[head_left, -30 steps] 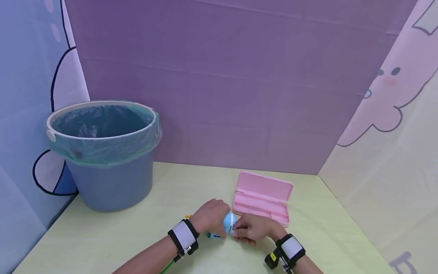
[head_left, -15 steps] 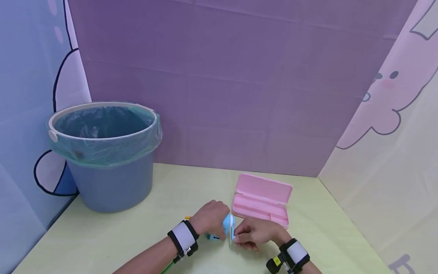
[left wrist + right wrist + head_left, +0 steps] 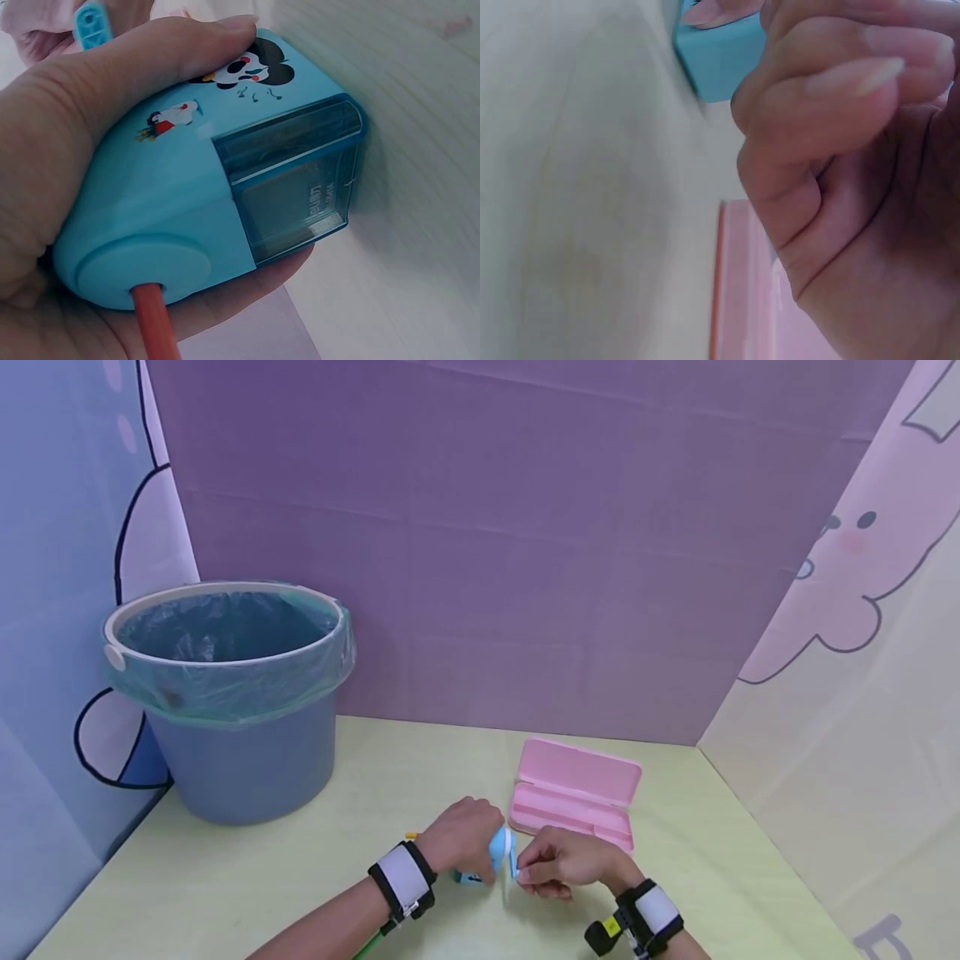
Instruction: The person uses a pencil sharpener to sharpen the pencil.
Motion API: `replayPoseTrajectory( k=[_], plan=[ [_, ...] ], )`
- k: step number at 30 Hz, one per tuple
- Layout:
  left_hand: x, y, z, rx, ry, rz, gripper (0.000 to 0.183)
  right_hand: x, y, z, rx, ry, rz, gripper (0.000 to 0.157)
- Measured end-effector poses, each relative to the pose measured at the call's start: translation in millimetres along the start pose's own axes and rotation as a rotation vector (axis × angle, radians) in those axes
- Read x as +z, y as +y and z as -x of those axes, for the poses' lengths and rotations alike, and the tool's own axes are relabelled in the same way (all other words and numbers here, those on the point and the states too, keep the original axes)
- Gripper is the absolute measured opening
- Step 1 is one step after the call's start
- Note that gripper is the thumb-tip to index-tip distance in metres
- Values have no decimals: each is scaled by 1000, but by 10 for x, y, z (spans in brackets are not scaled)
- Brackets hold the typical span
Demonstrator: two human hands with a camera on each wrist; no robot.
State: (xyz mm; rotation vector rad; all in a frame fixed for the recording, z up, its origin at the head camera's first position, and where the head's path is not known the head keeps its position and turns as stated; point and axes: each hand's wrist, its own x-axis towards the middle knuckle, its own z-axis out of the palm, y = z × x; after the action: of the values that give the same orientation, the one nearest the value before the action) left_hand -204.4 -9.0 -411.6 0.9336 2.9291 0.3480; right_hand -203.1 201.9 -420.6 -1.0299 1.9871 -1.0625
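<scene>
A light blue hand-crank pencil sharpener [image 3: 176, 199] with cartoon prints and a clear blue shavings drawer [image 3: 296, 187] rests on the table. My left hand [image 3: 461, 837] grips its body, thumb over the top, covering much of it in the head view. From its round front sticks a red-orange pencil [image 3: 156, 322]; in the head view its end pokes out left of that hand. On the opposite side, my right hand [image 3: 566, 864] pinches the blue crank [image 3: 513, 860] at its end. The right wrist view shows curled fingers near a sharpener corner [image 3: 720, 64]; the pinch itself is hidden there.
Behind the right hand lies an opened pink pencil case [image 3: 577, 772] with divided compartments. A large blue bin [image 3: 247, 768] with a green liner stands at the left. A purple wall [image 3: 495, 568] bounds the table's back, with printed walls at both sides.
My right hand shifts in small steps around the crank's axis, and the crank's angle changes with it. The left hand and sharpener stay in place.
</scene>
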Motion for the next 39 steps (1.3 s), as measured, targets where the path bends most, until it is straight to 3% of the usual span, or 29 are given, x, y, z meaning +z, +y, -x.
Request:
replayPoseTrajectory(
  k=[9,19,23,31,39],
  plan=[
    [-18,-3,4,-9,-11,-2,42,-70,-43,14,-110,2,4,31],
    [1,4,-1,15,16,-41,44,-125,-129,44,-134,101,-37,34],
    [-5,17,0,4,2,-35,45,-136,-133,50,-137,126,-13,34],
    [-2,19,7,-1,-4,-14,45,-174,-117,20,-102,271,32,25],
    [1,7,5,14,12,-4,45,-212,-20,-40,-123,327,51,29]
  ],
)
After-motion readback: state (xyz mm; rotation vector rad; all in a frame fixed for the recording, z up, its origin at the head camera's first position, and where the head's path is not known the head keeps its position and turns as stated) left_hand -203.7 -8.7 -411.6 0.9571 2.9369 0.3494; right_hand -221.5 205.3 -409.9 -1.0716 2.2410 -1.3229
